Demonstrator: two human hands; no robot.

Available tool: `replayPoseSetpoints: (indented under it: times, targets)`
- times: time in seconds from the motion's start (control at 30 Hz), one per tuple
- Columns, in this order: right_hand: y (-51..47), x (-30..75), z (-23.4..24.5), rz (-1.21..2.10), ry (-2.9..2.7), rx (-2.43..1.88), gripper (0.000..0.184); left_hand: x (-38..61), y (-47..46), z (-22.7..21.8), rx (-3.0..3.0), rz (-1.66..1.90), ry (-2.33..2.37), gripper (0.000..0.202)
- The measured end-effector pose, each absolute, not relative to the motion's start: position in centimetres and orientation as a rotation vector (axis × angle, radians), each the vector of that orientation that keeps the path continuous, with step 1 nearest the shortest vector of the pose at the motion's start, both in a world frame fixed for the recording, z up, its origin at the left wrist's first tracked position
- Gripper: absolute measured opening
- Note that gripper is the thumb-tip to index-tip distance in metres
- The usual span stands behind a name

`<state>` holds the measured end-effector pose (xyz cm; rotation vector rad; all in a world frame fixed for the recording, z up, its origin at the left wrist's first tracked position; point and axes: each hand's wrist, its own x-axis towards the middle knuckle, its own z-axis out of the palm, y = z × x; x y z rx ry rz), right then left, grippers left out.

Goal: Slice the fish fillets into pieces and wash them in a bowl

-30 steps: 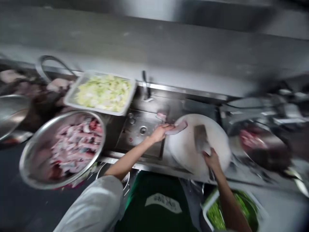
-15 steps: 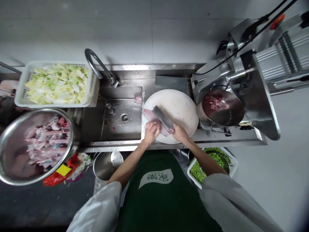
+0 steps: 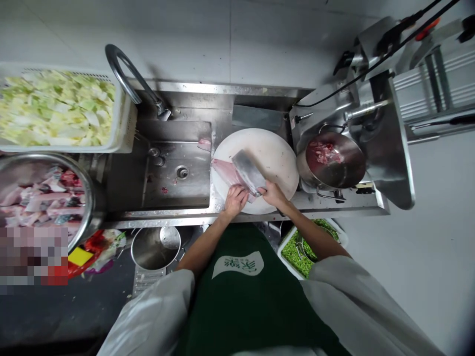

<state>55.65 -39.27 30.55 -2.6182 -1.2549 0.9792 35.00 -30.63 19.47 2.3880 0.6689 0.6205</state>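
In the head view, the person's two bare hands work over a round white cutting board set on the steel counter just right of a sink. A pink fillet lies slantwise across the left part of the board, its far end by the board's left edge and its near end under the left hand. The left fingers are bent and bunched over that end; whether they pinch the flesh or only press it down, I cannot tell. The right hand grasps a cleaver at the handle, fingers wrapped round it, with the broad blade tilted along the fillet's right side; whether the edge has entered the flesh, I cannot tell. A small pink scrap lies at the sink's far right corner, and a curved faucet rises behind. To the left are a white basket of chopped cabbage and a steel basin of cut pieces. Right of the board stands a steel pot with reddish meat in it. Below the counter sits a white tub of chopped greens.
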Motion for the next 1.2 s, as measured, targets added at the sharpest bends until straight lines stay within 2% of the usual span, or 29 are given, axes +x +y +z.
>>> replayPoseSetpoints:
  times: [0.2, 0.37, 0.47, 0.57, 0.7, 0.87, 0.93, 1.03, 1.13, 1.2]
  targets:
    - [-38.7, 58.2, 30.8, 0.871, -1.138, -2.771, 0.039, 35.1, -30.6, 19.7, 2.351, 0.598, 0.669, 0.028]
    - [-36.5, 57.0, 30.4, 0.969, -1.271, -2.556, 0.039, 35.0, -30.7, 19.6, 2.361, 0.602, 0.669, 0.029]
    - [-36.3, 57.9, 30.6, 0.94, -1.18, -2.659, 0.039, 34.7, -30.1, 20.2, 2.392, 0.525, 0.65, 0.031]
    - [-37.2, 59.7, 31.8, 0.79, -1.1, -2.837, 0.037, 34.2, -28.3, 21.9, 2.51, 0.329, 0.484, 0.03]
    - [-39.1, 59.4, 33.2, 0.573, -1.059, -2.947, 0.038, 34.8, -24.7, 24.0, 2.734, 0.052, 0.062, 0.055]
    - [-41.5, 56.7, 33.2, 0.544, -0.852, -3.11, 0.049, 38.6, -22.1, 24.4, 2.818, -0.055, -0.132, 0.04]
    - [-41.8, 55.7, 33.0, 0.613, -0.784, -3.14, 0.05, 39.3, -21.2, 24.5, 2.744, 0.077, 0.009, 0.036]
    - [-40.2, 53.4, 33.1, 0.725, -0.722, -3.139, 0.049, 36.8, -18.8, 25.7, 2.459, 0.571, 0.483, 0.028]
    - [-36.1, 48.9, 33.4, 0.831, -0.768, -3.05, 0.045, 30.4, -15.1, 28.0, 2.054, 1.087, 1.058, 0.034]
    - [-32.0, 44.4, 33.5, 0.923, -0.877, -2.935, 0.038, 25.2, -12.5, 29.8, 1.859, 1.278, 1.323, 0.042]
